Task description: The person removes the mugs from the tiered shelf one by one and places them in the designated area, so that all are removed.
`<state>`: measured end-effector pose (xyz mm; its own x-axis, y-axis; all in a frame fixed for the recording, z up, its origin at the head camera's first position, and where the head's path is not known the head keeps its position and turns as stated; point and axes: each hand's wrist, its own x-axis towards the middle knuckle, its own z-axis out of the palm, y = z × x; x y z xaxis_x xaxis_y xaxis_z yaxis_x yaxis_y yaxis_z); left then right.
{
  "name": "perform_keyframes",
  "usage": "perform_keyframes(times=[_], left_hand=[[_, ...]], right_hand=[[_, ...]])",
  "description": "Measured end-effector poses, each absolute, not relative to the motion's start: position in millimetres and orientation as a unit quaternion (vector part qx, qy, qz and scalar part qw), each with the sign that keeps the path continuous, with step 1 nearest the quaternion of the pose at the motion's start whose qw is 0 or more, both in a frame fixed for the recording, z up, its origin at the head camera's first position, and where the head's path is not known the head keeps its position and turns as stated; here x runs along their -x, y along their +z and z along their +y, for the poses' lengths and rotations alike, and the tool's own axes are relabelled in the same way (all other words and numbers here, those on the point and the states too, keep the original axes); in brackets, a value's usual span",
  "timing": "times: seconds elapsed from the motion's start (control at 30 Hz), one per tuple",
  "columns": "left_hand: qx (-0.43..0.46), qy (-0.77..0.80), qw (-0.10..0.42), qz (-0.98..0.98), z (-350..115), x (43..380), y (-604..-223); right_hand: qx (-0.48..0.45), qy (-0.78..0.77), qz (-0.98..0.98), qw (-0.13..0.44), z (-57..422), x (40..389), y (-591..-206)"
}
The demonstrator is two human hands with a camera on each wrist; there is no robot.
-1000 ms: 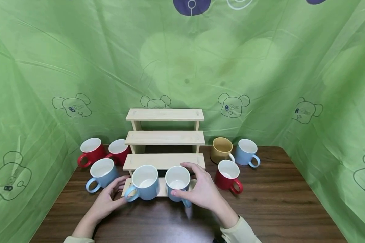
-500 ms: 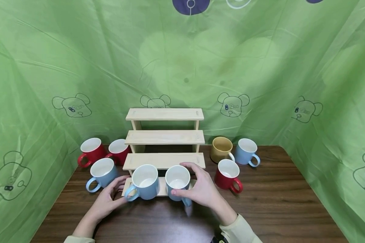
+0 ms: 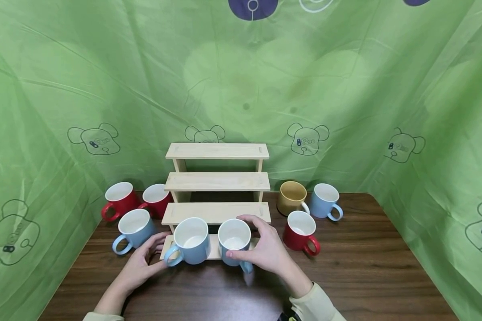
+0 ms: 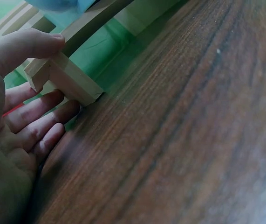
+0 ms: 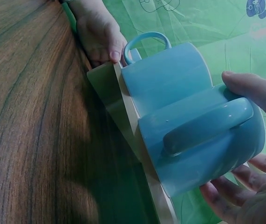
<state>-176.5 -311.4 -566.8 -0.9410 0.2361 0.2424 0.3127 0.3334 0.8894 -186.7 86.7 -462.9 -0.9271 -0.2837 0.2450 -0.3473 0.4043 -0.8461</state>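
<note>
A pale wooden stepped rack (image 3: 217, 211) stands on the table, its tiers rising toward the back. Two light blue mugs are upright at its lowest step. My right hand (image 3: 271, 249) grips the right light blue mug (image 3: 226, 253) around its body, thumb in front and fingers behind; the handle points toward me. That mug's base is against the board in the right wrist view. Beside it sits the other light blue mug (image 3: 198, 253), handle to the left. My left hand (image 3: 138, 265) holds the left end of the bottom board (image 4: 72, 77), thumb on its edge and fingers at its side.
Left of the rack are two red mugs (image 3: 124, 203) and a light blue mug (image 3: 138, 232). To the right stand a tan mug (image 3: 287, 207), a light blue mug (image 3: 321, 207) and a red mug (image 3: 293, 238). Green cloth (image 3: 241, 89) hangs around the dark wooden table (image 3: 377, 267).
</note>
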Motion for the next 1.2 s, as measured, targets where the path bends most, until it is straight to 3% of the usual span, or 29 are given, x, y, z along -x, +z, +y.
perform_keyframes(times=[0.7, 1.2], left_hand=[[0.152, -0.538, 0.025, -0.829, -311.9, 175.2, -565.4], [0.171, -0.544, 0.030, -0.821, -313.5, 175.9, -568.0]], right_hand=[[-0.187, 0.504, -0.843, 0.021, 86.9, 186.4, -464.1], [-0.214, 0.509, -0.832, 0.057, 86.9, 188.9, -466.4]])
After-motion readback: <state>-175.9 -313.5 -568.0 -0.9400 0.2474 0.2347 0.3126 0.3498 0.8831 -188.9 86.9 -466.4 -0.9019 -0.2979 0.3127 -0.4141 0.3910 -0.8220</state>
